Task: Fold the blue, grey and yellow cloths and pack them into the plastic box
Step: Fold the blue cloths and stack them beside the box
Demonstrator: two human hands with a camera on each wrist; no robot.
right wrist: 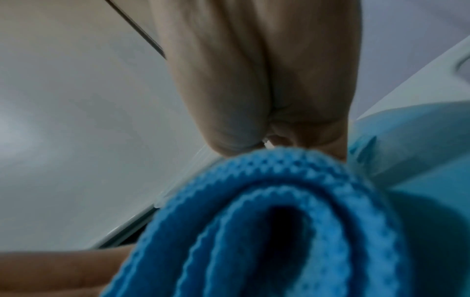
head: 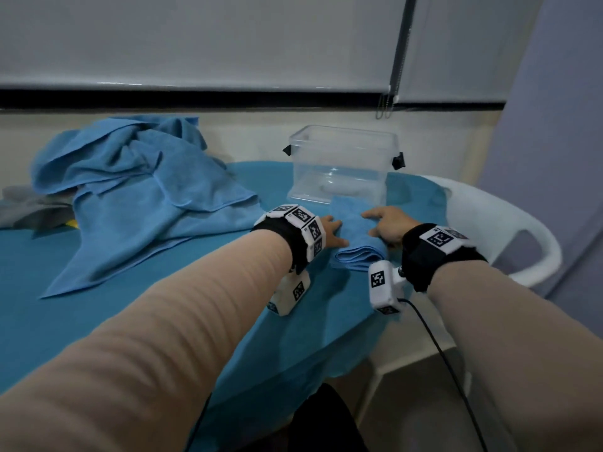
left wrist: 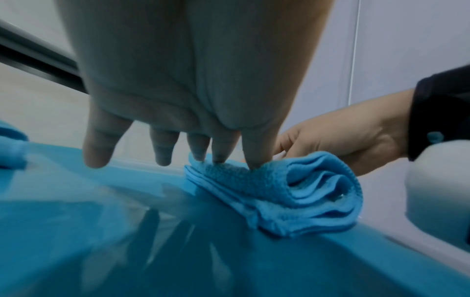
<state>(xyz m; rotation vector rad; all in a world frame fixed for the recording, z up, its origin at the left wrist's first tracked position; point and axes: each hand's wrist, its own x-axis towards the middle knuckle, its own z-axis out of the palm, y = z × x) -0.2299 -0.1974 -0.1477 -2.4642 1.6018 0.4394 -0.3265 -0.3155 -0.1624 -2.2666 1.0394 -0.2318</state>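
Observation:
A small folded blue cloth (head: 357, 247) lies on the teal table cover just in front of the clear plastic box (head: 342, 164), which looks empty. My left hand (head: 331, 231) is on the cloth's left side with straight fingers; in the left wrist view its fingertips (left wrist: 251, 162) press down on the folded blue cloth (left wrist: 292, 191). My right hand (head: 386, 225) curls over the cloth's right side and holds it there. In the right wrist view the layered end of the folded blue cloth (right wrist: 279, 221) bulges right under the right hand (right wrist: 254, 90), hiding its fingers.
A heap of loose blue cloths (head: 130, 181) covers the table's back left, with a grey cloth (head: 29, 207) and a bit of yellow cloth (head: 72, 223) beside it. A white plastic chair (head: 509, 230) stands at the right. The table edge (head: 326, 347) runs near my wrists.

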